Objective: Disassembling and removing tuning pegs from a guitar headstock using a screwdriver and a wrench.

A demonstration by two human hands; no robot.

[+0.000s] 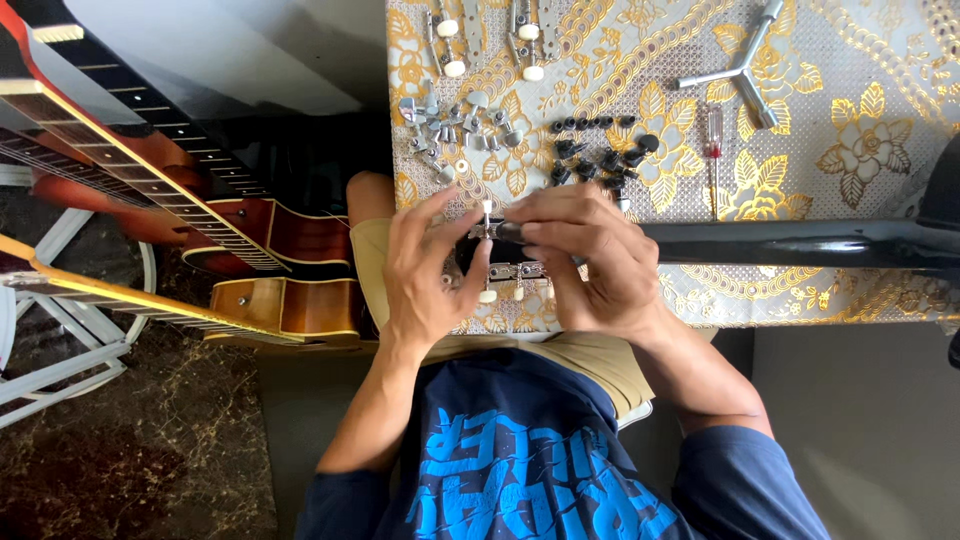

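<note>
My left hand (432, 268) and my right hand (590, 262) meet over the black headstock (478, 252) of a guitar whose black neck (800, 243) runs off to the right across the table. Both hands pinch a small metal tuning peg (488, 222) with a white knob at the headstock's upper edge. A strip of tuners with white knobs (505, 282) shows on the headstock's near edge, between my hands.
On the gold-patterned tablecloth (850, 150) lie a heap of silver tuner parts (450, 128), a heap of black parts (600, 150), white-knobbed tuner strips (525, 40), a three-armed wrench (745, 72) and a small red-handled screwdriver (714, 135). Brown acoustic guitars (250, 230) lean at the left.
</note>
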